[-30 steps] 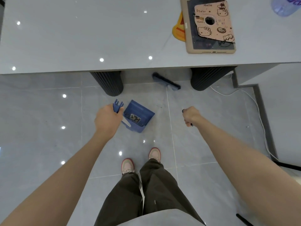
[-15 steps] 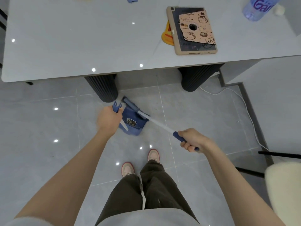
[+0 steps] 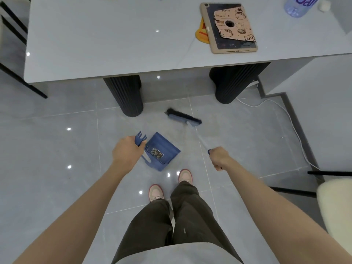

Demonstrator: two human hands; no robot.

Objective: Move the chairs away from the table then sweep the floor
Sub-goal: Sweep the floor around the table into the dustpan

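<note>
free: open floor (image 3: 47, 149) left of dustpan (image 3: 165, 149) | blocked: table legs (image 3: 123, 96) ahead, cable (image 3: 291, 119) and chair (image 3: 333, 202) right

Left hand (image 3: 127, 151) grips the blue dustpan (image 3: 162, 150); right hand (image 3: 219, 158) grips the broom (image 3: 183, 117), brush head on the floor (image 3: 57, 149).

- A tablet (image 3: 228, 27) lies on the table (image 3: 95, 44), toward its right end; a bottle (image 3: 297, 6) stands behind it, further right.
- The broom (image 3: 182, 117) has its head on the floor (image 3: 47, 149), in front of the two table legs (image 3: 125, 94).
- The dustpan (image 3: 163, 151) sits left of the broom, ahead of the shoes (image 3: 156, 192).
- A cable (image 3: 293, 126) lies right of the legs.
- One chair (image 3: 335, 202) stands near right, well apart from the table.
</note>
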